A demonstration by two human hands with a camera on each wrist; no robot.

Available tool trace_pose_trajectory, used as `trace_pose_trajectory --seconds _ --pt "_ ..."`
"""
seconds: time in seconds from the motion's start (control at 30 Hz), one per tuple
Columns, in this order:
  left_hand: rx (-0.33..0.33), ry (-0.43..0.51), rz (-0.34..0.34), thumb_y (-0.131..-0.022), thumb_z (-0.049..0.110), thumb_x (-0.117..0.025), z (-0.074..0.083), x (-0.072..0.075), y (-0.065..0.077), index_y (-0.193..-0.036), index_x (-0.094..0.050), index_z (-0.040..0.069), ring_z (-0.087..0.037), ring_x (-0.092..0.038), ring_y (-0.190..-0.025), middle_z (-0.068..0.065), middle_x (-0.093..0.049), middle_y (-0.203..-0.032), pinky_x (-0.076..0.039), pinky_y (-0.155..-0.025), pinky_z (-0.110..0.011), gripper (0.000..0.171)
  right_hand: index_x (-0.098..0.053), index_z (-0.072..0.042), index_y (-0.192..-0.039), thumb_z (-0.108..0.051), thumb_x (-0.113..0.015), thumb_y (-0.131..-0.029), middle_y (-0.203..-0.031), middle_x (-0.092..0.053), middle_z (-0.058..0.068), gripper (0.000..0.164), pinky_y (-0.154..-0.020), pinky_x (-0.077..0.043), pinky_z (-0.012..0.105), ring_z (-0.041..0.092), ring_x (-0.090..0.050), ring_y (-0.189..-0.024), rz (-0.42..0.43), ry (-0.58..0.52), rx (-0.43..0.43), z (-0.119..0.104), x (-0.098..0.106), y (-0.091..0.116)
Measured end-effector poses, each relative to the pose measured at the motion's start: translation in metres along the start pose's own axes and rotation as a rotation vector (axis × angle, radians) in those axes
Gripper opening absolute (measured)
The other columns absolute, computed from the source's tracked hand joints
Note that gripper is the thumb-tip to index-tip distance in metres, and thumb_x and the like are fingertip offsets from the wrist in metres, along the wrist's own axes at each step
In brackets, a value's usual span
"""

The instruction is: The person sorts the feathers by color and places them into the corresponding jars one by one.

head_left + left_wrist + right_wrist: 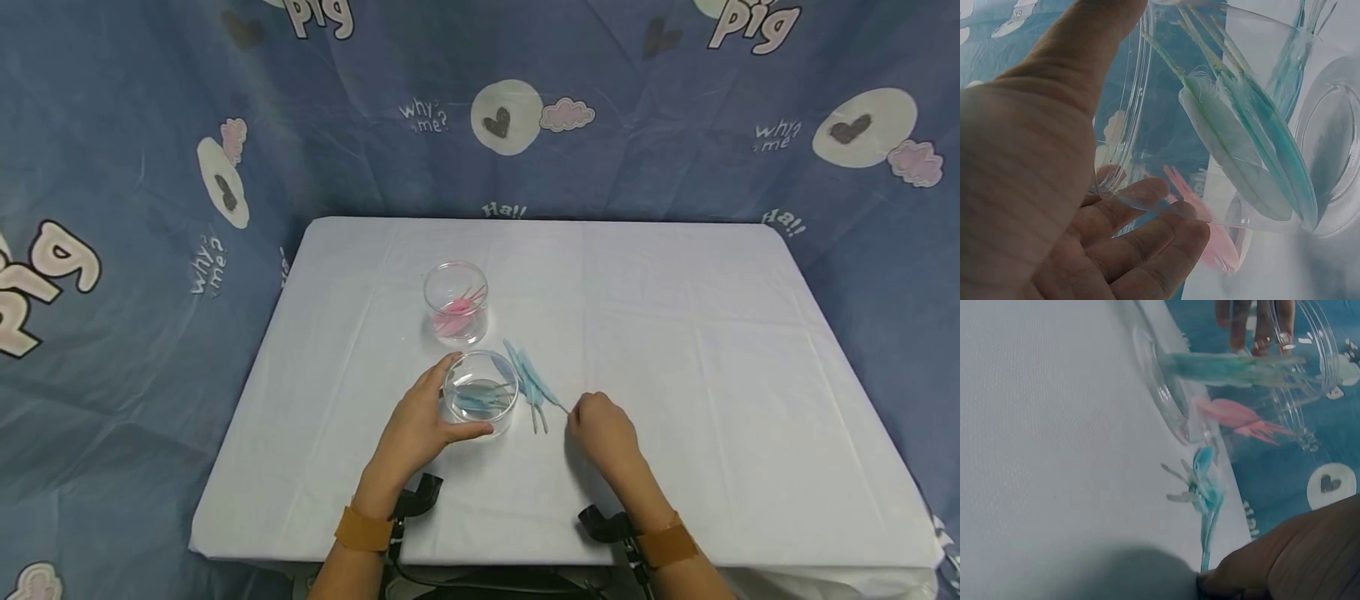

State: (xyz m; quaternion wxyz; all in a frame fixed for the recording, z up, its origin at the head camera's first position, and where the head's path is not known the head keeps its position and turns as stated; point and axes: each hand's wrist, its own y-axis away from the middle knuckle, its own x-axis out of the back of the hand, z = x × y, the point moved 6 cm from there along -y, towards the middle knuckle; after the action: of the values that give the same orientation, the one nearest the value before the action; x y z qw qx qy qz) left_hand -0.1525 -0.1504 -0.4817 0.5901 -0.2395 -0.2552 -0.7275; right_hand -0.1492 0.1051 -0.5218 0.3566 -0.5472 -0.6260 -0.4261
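Observation:
My left hand (pixel 420 425) holds a clear jar (pixel 517 398), its thumb on the near side and its fingers around the far side. Several blue feathers (pixel 1235 150) lean inside that jar, quills toward the mouth, as the left wrist view shows. To the jar's right, more blue feathers (pixel 517 360) lie on the white cloth in a small overlapping bunch. My right hand (pixel 603 429) pinches the quill end of one blue feather (pixel 543 385) in this bunch. The right wrist view shows the quill (pixel 1205 547) meeting the fingertips, which are partly hidden.
Behind the held jar stands a second clear jar (pixel 456 264) with pink feathers (pixel 455 318) inside. A white cloth (pixel 675 333) covers the table. Blue printed fabric (pixel 630 167) hangs behind and at the sides. Each wrist wears a strap with a black camera mount (pixel 606 525).

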Motion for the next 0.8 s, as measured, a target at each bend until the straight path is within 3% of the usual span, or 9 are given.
trace_pose_trajectory --seconds 0.13,0.27,0.37,0.6,0.8 --pt "0.0 -0.002 -0.005 -0.064 0.055 -0.091 -0.001 -0.001 0.0 -0.154 -0.037 0.028 -0.034 -0.056 -0.126 -0.01 -0.051 -0.148 -0.05 -0.1 -0.055 0.108 -0.061 0.008 -0.083 -0.003 -0.056 -0.096 -0.073 -0.055 0.013 0.018 -0.049 -0.047 0.035 0.021 -0.052 -0.057 -0.015 0.058 0.005 -0.001 -0.002 0.002" --pt "0.0 -0.008 -0.002 -0.064 0.056 -0.091 -0.001 0.0 0.0 -0.154 -0.037 0.028 -0.033 -0.056 -0.127 -0.009 -0.051 -0.148 -0.05 -0.101 -0.055 0.108 -0.057 0.009 -0.084 -0.003 -0.054 -0.097 -0.07 -0.054 0.014 0.018 -0.049 -0.05 0.037 0.024 -0.055 -0.055 0.04 0.075 0.041 -0.002 0.002 0.004" --pt "-0.003 -0.012 0.002 -0.064 0.057 -0.091 -0.001 0.001 0.0 -0.154 -0.037 0.027 -0.033 -0.056 -0.127 -0.009 -0.051 -0.148 -0.049 -0.101 -0.055 0.109 -0.054 0.005 -0.082 -0.005 -0.053 -0.098 -0.065 -0.053 0.012 0.019 -0.045 -0.046 0.035 0.022 -0.053 -0.051 0.066 0.017 0.049 -0.002 0.007 0.004" --pt "-0.003 -0.007 -0.001 -0.064 0.055 -0.092 -0.001 0.001 -0.001 -0.154 -0.037 0.028 -0.033 -0.056 -0.126 -0.01 -0.051 -0.148 -0.05 -0.1 -0.055 0.109 -0.063 -0.002 -0.087 -0.01 -0.059 -0.096 -0.07 -0.061 0.005 0.013 -0.048 -0.042 0.027 0.015 -0.05 -0.054 0.007 -0.18 0.023 0.002 0.01 0.0" --pt "-0.01 -0.009 0.006 -0.064 0.052 -0.093 0.001 0.001 0.0 -0.153 -0.038 0.025 -0.034 -0.056 -0.127 -0.011 -0.052 -0.147 -0.049 -0.101 -0.056 0.108 -0.075 -0.007 -0.1 -0.016 -0.069 -0.095 -0.092 -0.075 0.007 0.012 -0.049 -0.045 0.026 0.012 -0.054 -0.059 0.15 -0.3 0.048 0.004 0.032 0.001"
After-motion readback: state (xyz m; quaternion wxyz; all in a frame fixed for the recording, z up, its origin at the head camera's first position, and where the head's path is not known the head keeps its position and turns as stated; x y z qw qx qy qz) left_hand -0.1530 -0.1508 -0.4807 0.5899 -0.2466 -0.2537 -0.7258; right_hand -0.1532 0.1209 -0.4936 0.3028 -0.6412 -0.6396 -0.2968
